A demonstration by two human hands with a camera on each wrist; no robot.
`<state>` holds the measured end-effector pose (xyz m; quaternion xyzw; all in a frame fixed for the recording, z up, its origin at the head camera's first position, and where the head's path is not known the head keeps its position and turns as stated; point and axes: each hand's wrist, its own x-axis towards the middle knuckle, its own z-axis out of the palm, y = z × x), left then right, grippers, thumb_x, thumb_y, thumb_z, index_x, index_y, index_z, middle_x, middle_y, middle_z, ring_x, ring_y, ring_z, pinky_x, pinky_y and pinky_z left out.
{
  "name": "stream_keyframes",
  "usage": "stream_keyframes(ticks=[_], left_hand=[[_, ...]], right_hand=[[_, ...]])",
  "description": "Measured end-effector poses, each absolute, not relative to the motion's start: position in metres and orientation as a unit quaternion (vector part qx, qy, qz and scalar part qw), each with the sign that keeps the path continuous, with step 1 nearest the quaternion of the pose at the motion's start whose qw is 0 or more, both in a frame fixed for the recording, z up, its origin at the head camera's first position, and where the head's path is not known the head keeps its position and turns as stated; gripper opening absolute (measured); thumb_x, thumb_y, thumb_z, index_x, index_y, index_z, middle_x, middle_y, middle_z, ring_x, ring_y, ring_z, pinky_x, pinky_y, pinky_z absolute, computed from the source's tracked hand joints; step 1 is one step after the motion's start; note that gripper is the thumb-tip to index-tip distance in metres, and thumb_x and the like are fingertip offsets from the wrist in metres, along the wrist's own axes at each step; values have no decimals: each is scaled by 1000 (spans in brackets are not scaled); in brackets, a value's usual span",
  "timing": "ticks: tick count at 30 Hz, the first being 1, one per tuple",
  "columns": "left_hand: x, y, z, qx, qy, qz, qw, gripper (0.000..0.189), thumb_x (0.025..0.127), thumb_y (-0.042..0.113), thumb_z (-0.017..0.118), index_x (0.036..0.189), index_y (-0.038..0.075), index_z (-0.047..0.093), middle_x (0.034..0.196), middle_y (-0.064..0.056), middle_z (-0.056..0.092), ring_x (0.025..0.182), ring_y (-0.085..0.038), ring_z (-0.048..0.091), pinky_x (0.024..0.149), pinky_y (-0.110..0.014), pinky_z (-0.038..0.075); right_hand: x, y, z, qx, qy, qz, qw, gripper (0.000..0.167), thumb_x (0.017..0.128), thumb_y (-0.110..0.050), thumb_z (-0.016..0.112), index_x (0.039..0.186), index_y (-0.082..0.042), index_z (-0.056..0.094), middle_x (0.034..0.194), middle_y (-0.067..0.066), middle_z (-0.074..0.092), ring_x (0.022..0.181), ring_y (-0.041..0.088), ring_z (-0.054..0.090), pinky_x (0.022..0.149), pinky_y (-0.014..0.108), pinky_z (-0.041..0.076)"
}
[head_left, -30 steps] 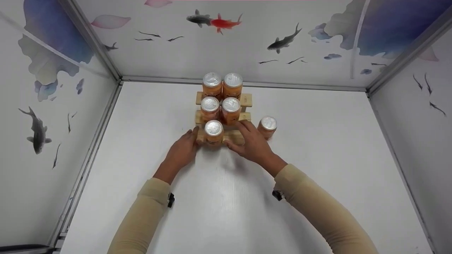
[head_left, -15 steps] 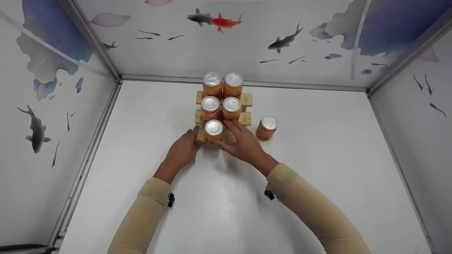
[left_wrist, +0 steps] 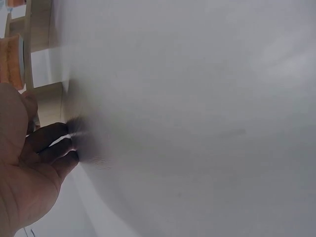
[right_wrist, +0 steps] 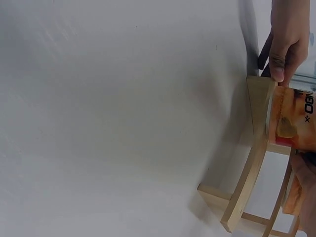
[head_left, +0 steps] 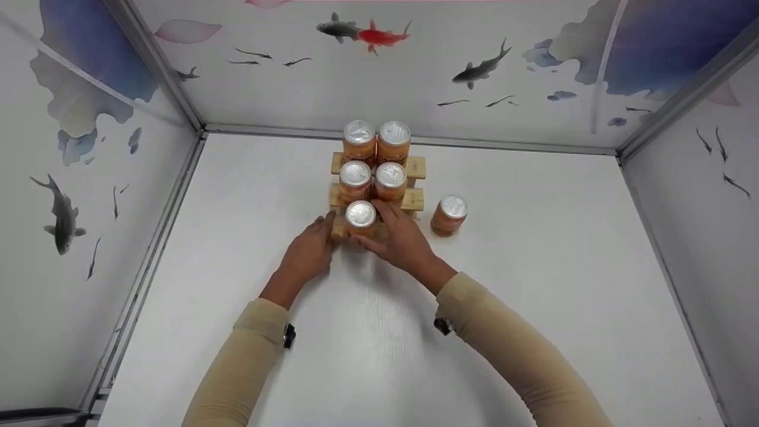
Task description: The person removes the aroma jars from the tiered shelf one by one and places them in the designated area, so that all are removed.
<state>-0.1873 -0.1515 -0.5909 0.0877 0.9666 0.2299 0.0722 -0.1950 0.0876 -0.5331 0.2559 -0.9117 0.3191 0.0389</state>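
Observation:
A stepped wooden rack (head_left: 414, 198) bears orange cans with silver lids: a pair of back cans (head_left: 359, 133), a pair of middle cans (head_left: 391, 175) and one front can (head_left: 360, 213) on the lowest step. My left hand (head_left: 306, 252) grips the rack's front left end, its thumb on the wood in the right wrist view and its other fingertips down at the tabletop in the left wrist view. My right hand (head_left: 408, 242) holds the front can, thumb before it and fingers behind its right side. In the right wrist view, dark print shows on the can (right_wrist: 291, 118).
Another orange can (head_left: 449, 216) stands on the white table (head_left: 533, 284), right of the rack. White panels printed with fish surround the table; the back panel (head_left: 415, 89) rises close behind the rack.
My right hand has moved left along the lowest step, away from the can on the table, and closed around the front can. The left hand stays at the rack's end.

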Motion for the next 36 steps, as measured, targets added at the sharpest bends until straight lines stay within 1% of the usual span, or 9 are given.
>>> stream_keyframes(ticks=[7, 15, 19, 23, 27, 32, 36], left_hand=[[-187, -151, -588, 86, 965, 238, 73, 62, 118, 25, 52, 175, 10, 32, 169, -26, 49, 159, -41, 49, 126, -57, 47], [-187, -150, -590, 91, 964, 245, 57, 60, 118, 25, 51, 173, 6, 35, 166, -26, 53, 158, -41, 50, 127, -57, 47], [-187, -150, -590, 89, 964, 243, 57, 60, 118, 24, 51, 173, 6, 35, 166, -27, 53, 158, -42, 50, 126, -57, 47], [-188, -150, -591, 91, 965, 241, 56, 60, 118, 24, 51, 173, 7, 35, 166, -27, 53, 156, -43, 52, 125, -57, 48], [-189, -149, -592, 95, 966, 235, 51, 59, 118, 22, 52, 172, 5, 36, 165, -28, 54, 155, -43, 53, 124, -57, 49], [-188, -149, -591, 87, 966, 237, 54, 60, 118, 23, 51, 173, 7, 35, 166, -28, 52, 156, -43, 53, 125, -57, 49], [-186, -150, -592, 93, 967, 233, 48, 62, 117, 21, 54, 174, 7, 34, 164, -28, 54, 154, -44, 54, 122, -57, 51]], right_hand=[[-197, 77, -535, 253, -912, 318, 61, 80, 96, -44, 88, 152, -2, 52, 142, 21, 64, 128, 36, 71, 106, 54, 62], [-197, 73, -536, 247, -912, 320, 65, 78, 95, -42, 90, 151, -1, 52, 140, 20, 64, 126, 34, 70, 106, 53, 62], [-197, 72, -537, 252, -907, 329, 72, 76, 96, -38, 90, 150, 0, 52, 138, 21, 64, 124, 35, 71, 104, 54, 63], [-198, 73, -538, 255, -902, 340, 74, 76, 94, -34, 91, 150, 0, 52, 139, 20, 65, 125, 34, 71, 105, 53, 63], [-198, 77, -537, 258, -903, 336, 67, 77, 94, -35, 91, 151, -1, 53, 139, 20, 65, 125, 33, 71, 106, 52, 62], [-197, 84, -534, 263, -904, 331, 64, 76, 95, -35, 91, 152, -1, 54, 142, 22, 66, 127, 36, 71, 107, 54, 62], [-196, 91, -533, 261, -904, 330, 75, 78, 94, -34, 92, 152, 0, 54, 145, 24, 66, 127, 40, 72, 106, 57, 62]])
